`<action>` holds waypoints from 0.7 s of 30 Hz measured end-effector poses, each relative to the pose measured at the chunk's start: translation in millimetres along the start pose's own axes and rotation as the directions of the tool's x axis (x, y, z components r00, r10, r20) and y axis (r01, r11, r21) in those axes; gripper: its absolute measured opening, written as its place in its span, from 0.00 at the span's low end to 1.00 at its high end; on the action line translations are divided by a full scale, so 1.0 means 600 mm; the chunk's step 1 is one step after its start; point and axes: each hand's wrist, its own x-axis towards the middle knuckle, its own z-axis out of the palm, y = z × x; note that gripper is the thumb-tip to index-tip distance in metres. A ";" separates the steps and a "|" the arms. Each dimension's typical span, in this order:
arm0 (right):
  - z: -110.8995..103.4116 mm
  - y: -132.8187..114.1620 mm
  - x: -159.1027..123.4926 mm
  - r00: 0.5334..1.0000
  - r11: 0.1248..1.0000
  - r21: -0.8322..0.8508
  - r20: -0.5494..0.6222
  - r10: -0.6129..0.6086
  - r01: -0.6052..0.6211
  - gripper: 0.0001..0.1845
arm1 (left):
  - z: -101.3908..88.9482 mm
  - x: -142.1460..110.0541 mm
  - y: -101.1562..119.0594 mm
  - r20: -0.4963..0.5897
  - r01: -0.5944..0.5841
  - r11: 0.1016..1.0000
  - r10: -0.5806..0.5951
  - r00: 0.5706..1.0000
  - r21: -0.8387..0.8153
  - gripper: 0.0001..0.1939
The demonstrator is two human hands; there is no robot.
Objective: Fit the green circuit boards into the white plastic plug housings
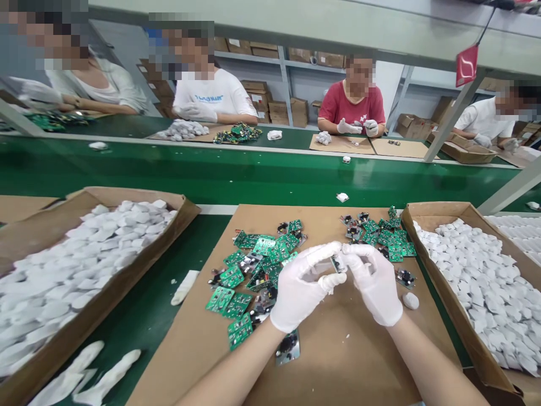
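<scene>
Both my hands wear white gloves and meet above a brown cardboard sheet (338, 361). Between the fingertips of my left hand (306, 282) is a small circuit board (337, 263), mostly covered by the glove. The fingers of my right hand (372, 279) are bent and pressed together at the board's right side; whatever they pinch is hidden. A heap of green circuit boards (240, 276) lies left of my hands, and a smaller group of boards (393, 237) sits beyond the right one. Near my right wrist lies a white lump (410, 300).
Cardboard trays of white pieces stand at left (105, 242) and right (486, 282). White finger-shaped scraps (114, 375) lie on the green surface. A green conveyor belt (190, 169) crosses ahead, carrying a few white items. Several co-workers sit beyond it, and a metal beam (296, 22) runs overhead.
</scene>
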 end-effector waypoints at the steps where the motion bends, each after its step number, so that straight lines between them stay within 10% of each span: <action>1: -0.003 -0.002 -0.002 1.000 1.000 -0.016 0.010 -0.005 0.005 0.14 | 0.002 0.002 0.003 -0.008 0.037 0.998 -0.037 0.999 -0.051 0.20; 8: -0.014 0.001 -0.011 0.966 0.954 -0.197 -0.084 -0.246 0.226 0.19 | 0.011 0.016 0.010 -0.071 0.074 0.951 -0.099 0.993 -0.299 0.15; 14: 0.000 0.024 -0.001 0.893 0.853 -0.263 0.116 -0.436 0.451 0.24 | 0.009 0.006 0.011 0.021 0.159 0.948 -0.160 0.987 -0.276 0.19; 21: -0.013 0.022 -0.007 0.940 0.909 -0.245 0.142 -0.309 0.336 0.31 | -0.007 0.013 0.020 0.151 0.174 0.981 -0.161 0.975 -0.080 0.27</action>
